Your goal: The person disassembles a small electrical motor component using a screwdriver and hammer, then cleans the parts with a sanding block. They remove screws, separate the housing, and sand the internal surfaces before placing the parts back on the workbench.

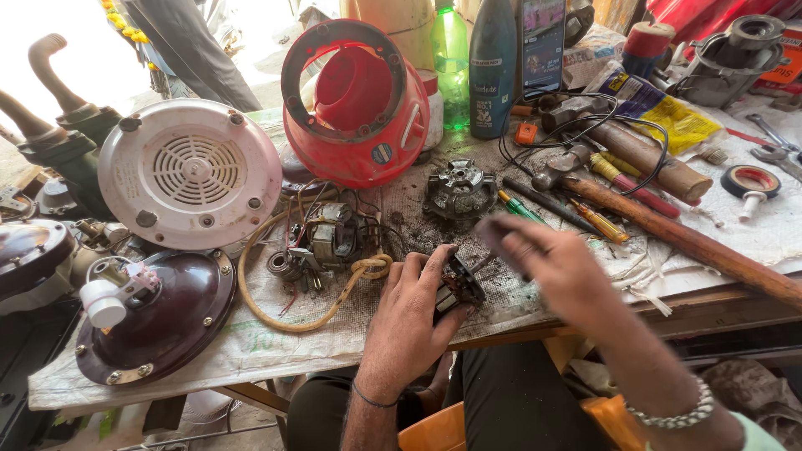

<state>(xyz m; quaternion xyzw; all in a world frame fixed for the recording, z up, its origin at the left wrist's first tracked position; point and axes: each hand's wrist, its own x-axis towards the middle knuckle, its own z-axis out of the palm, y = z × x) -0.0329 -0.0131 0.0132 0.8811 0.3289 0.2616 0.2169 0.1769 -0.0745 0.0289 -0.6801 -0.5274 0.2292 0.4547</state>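
Small dark motor part (458, 288), near table edge: clasped by curled left hand (415, 313), long axis toward 1 o'clock; right hand (555, 271), blurred, hovers at its 2 o'clock, grip indeterminable, nearer the screwdrivers (520, 206).

Cluttered wooden workbench (752, 305) under a grimy white cloth (276, 342): red plastic housing (355, 104) at twelve o'clock, long wooden handle (693, 242) at three, dark maroon dome, possibly metal (167, 321), at nine.
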